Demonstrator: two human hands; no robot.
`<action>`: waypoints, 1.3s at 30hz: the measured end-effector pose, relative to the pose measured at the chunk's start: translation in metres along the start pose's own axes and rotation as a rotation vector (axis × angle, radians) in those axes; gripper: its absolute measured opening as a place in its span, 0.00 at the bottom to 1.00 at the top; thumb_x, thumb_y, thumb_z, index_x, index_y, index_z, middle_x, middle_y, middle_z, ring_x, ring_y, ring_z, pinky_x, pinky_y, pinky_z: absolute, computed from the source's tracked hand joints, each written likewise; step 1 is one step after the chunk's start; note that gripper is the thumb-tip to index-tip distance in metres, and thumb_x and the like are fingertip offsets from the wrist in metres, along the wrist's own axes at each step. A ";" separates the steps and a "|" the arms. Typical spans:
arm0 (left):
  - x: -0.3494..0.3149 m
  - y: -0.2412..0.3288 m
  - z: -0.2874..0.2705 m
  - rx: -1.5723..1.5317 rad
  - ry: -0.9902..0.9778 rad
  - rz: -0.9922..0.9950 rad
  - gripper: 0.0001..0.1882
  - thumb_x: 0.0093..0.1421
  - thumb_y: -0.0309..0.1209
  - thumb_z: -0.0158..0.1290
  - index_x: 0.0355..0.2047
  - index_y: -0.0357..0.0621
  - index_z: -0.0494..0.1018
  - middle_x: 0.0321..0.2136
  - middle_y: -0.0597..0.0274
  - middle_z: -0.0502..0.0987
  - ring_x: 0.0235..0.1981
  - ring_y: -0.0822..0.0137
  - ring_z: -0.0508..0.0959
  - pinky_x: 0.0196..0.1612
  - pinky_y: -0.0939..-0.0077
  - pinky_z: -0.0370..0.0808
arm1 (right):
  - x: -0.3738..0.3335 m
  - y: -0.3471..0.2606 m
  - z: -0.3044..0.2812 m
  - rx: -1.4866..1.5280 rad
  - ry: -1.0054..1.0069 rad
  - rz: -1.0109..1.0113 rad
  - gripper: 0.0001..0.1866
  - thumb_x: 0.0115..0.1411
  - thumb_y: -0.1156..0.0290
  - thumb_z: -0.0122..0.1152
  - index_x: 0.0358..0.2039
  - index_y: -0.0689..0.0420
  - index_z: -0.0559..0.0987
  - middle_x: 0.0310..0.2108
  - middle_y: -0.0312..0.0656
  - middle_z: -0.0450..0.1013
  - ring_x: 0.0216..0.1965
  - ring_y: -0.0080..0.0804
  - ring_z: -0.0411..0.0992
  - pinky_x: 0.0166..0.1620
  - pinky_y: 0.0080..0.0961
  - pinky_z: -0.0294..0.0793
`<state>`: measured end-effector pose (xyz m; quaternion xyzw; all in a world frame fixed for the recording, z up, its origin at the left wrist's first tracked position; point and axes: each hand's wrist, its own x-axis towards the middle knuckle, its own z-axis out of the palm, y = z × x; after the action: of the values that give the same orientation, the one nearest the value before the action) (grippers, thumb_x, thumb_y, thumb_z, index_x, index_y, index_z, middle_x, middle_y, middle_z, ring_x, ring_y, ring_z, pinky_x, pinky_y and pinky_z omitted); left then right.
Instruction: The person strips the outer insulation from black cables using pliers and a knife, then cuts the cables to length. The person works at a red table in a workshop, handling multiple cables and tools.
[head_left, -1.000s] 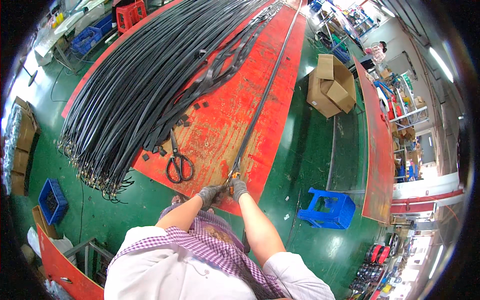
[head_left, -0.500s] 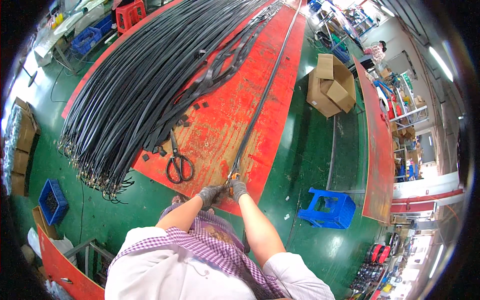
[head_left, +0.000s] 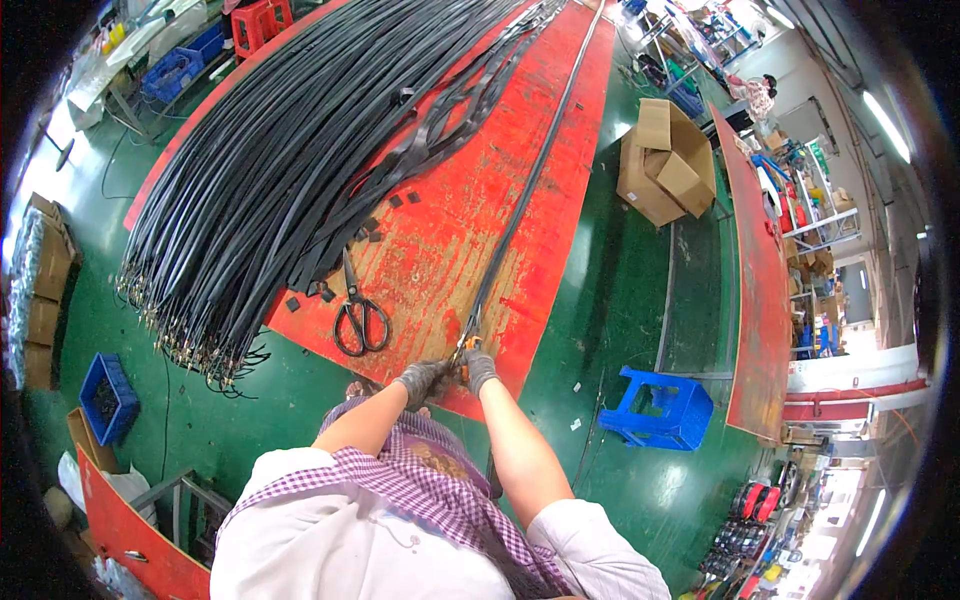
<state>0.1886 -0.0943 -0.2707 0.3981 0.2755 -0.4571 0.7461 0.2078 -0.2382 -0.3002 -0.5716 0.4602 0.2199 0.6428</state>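
Both hands wear grey gloves and are close together at the near edge of a red worktable [head_left: 420, 270]. My right hand [head_left: 480, 366] is closed around an orange-handled hand tool [head_left: 468, 345]; its metal head is too small to make out. Beside it my left hand [head_left: 422, 380] is closed at the near end of a long black cable [head_left: 512, 232], which runs away up the table. Just left of my hands lie black scissors [head_left: 358, 318] with large loop handles. A thick bundle of black cables [head_left: 270, 190] covers the table's left side, its wire ends hanging over the edge.
Small black offcuts [head_left: 372, 232] lie near the scissors. A blue plastic stool [head_left: 660, 410] stands on the green floor at right, with an open cardboard box [head_left: 665, 165] farther off. A blue crate [head_left: 108, 400] sits at left. Another person [head_left: 755, 95] is far off at right.
The view has shifted slightly. My hands stay together at the cable's near end, with the orange-handled tool still in the right one; the scissors and bundle lie as before.
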 end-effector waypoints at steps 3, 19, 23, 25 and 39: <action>0.006 -0.005 -0.004 -0.043 -0.044 -0.035 0.09 0.52 0.38 0.48 0.22 0.49 0.68 0.11 0.69 0.64 0.10 0.75 0.60 0.11 0.80 0.56 | 0.014 0.011 -0.006 -0.074 0.042 -0.138 0.11 0.42 0.63 0.52 0.17 0.58 0.71 0.14 0.38 0.64 0.16 0.27 0.62 0.18 0.27 0.60; 0.000 0.002 -0.003 -0.072 0.033 -0.032 0.13 0.55 0.42 0.42 0.22 0.47 0.66 0.11 0.66 0.64 0.09 0.71 0.61 0.11 0.76 0.57 | -0.001 -0.002 0.002 0.052 -0.116 0.043 0.04 0.45 0.70 0.46 0.16 0.51 0.64 0.08 0.35 0.59 0.06 0.28 0.57 0.09 0.25 0.57; 0.012 -0.009 -0.007 -0.011 -0.069 -0.071 0.14 0.56 0.42 0.40 0.21 0.47 0.65 0.11 0.67 0.63 0.09 0.71 0.60 0.11 0.77 0.56 | 0.028 0.016 -0.017 -0.025 -0.067 -0.030 0.03 0.44 0.70 0.48 0.16 0.52 0.66 0.11 0.36 0.61 0.10 0.28 0.61 0.13 0.26 0.61; 0.011 -0.005 -0.006 0.002 -0.089 -0.036 0.15 0.55 0.43 0.39 0.19 0.48 0.65 0.09 0.68 0.62 0.08 0.72 0.59 0.11 0.77 0.55 | 0.033 0.022 -0.015 -0.125 -0.044 -0.194 0.03 0.42 0.70 0.49 0.17 0.54 0.67 0.14 0.37 0.63 0.13 0.29 0.63 0.15 0.27 0.64; 0.012 -0.006 -0.005 0.042 -0.021 -0.004 0.09 0.54 0.38 0.43 0.23 0.49 0.69 0.13 0.67 0.65 0.11 0.71 0.63 0.15 0.80 0.62 | 0.012 -0.005 0.003 -0.256 0.070 0.016 0.05 0.35 0.72 0.51 0.17 0.58 0.69 0.16 0.42 0.63 0.14 0.33 0.62 0.17 0.29 0.62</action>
<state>0.1877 -0.0970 -0.2851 0.4084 0.2588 -0.4683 0.7396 0.2189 -0.2392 -0.3076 -0.6526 0.4551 0.2620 0.5462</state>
